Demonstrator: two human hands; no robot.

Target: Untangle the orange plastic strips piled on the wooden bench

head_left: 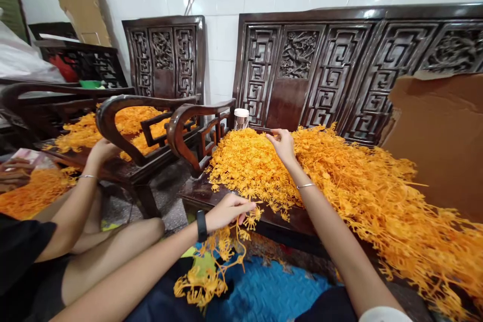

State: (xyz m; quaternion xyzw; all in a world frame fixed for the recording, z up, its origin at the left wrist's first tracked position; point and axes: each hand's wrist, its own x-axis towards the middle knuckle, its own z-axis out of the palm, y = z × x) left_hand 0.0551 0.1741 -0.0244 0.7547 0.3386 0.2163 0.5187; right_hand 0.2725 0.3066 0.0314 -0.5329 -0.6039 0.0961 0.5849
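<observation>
My left hand, with a dark band at its wrist, pinches a bunch of orange plastic strands. The strands carry small spidery, claw-like parts and hang down over my lap. Farther forward, my right hand reaches over the bench, a thin bangle on its wrist. Its thumb and fingers curl close together, and anything between them is too small to make out. Just below and left of it lies a heap of small loose orange pieces. To its right spreads a larger tangled pile of orange strands.
A carved dark wooden bench bears both piles. A white-lidded jar stands by its armrest. Cardboard leans at right. Left of me, a co-worker's arm reaches toward more orange pieces on a chair. Blue matting covers the floor.
</observation>
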